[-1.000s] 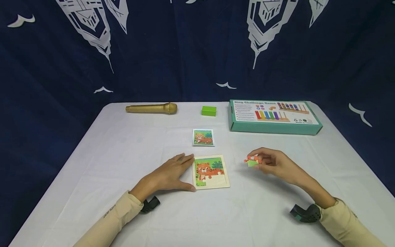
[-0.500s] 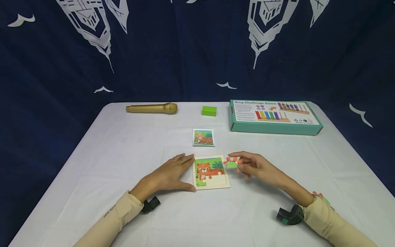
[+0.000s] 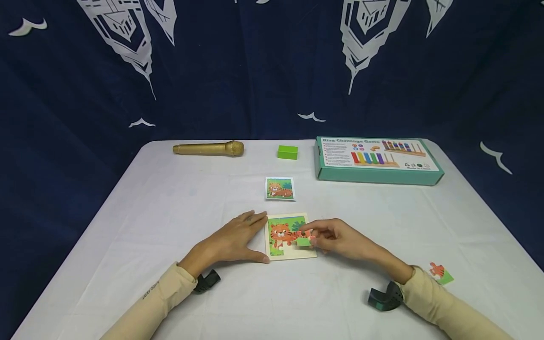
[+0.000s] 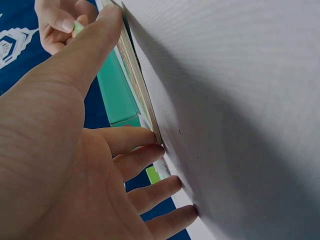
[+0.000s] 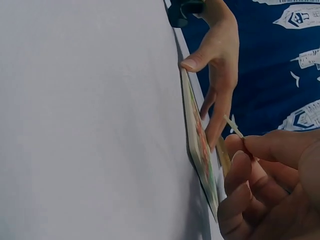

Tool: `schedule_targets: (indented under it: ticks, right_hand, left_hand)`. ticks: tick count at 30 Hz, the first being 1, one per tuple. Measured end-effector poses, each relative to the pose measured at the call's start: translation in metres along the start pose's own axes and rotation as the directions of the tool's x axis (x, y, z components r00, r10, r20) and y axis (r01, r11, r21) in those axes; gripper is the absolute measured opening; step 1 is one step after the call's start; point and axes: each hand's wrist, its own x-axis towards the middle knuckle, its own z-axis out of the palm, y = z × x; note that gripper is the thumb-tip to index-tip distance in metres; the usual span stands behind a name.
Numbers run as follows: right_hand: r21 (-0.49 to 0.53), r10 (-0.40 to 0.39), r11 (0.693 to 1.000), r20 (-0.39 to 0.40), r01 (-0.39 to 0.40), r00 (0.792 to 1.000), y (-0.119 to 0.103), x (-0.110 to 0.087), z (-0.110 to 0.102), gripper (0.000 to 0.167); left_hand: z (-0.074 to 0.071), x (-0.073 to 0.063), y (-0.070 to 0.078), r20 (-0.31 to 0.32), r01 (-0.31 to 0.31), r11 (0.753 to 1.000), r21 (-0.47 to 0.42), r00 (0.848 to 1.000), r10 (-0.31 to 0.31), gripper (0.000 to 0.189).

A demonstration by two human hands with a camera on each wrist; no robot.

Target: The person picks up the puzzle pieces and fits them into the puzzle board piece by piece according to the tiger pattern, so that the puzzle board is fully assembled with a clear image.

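A wooden tiger puzzle board (image 3: pixel 291 256) lies flat at the middle of the table, its picture bare along the lower right. My left hand (image 3: pixel 238 238) rests at the board's left edge, thumb at the near corner and fingers spread out straight, as the left wrist view also shows. Between thumb and fingers my right hand (image 3: pixel 340 239) pinches a puzzle piece (image 3: pixel 303 242) with orange stripes over green. That piece overlaps the board's right side in the head view; in the right wrist view the piece (image 5: pixel 233 126) is tilted above the board's surface.
Another puzzle piece (image 3: pixel 441 273), orange and green, lies by the right sleeve. Behind the board sits a small tiger picture card (image 3: pixel 280 189). Farther back are a gold microphone (image 3: pixel 208 149), a green block (image 3: pixel 287 152) and a teal game box (image 3: pixel 380 176).
My right hand has carried its puzzle piece leftward from beside the board to over its right part. The loose piece by the right sleeve has come into sight. My left hand stays put.
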Motion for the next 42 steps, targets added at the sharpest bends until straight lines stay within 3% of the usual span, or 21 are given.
schedule_targets:
  ticks: [7, 11, 31, 42]
  right_hand:
    - [0.073, 0.029, 0.997, -0.020, -0.027, 0.999, 0.001, 0.006, 0.011, 0.026]
    - [0.062, 0.046, 0.997, -0.046, -0.044, 0.998, 0.001, 0.010, 0.017, 0.023]
    - [-0.096, 0.041, 0.994, -0.116, -0.052, 0.992, -0.003, 0.018, 0.028, 0.021]
    - [-0.245, -0.004, 0.969, -0.139, -0.030, 0.990, -0.003, 0.018, 0.030, 0.015]
  left_hand:
    - [0.000, 0.000, 0.000, 0.000, -0.001, 1.000, 0.003, 1.000, 0.001, 0.103]
    - [0.000, 0.000, 0.000, 0.000, -0.001, 1.000, 0.006, 1.000, 0.001, 0.103]
    - [0.001, 0.001, -0.002, 0.002, -0.007, 1.000, 0.026, 1.000, 0.007, 0.102]
    - [0.000, 0.001, -0.001, -0.001, -0.011, 1.000, 0.022, 1.000, 0.011, 0.103]
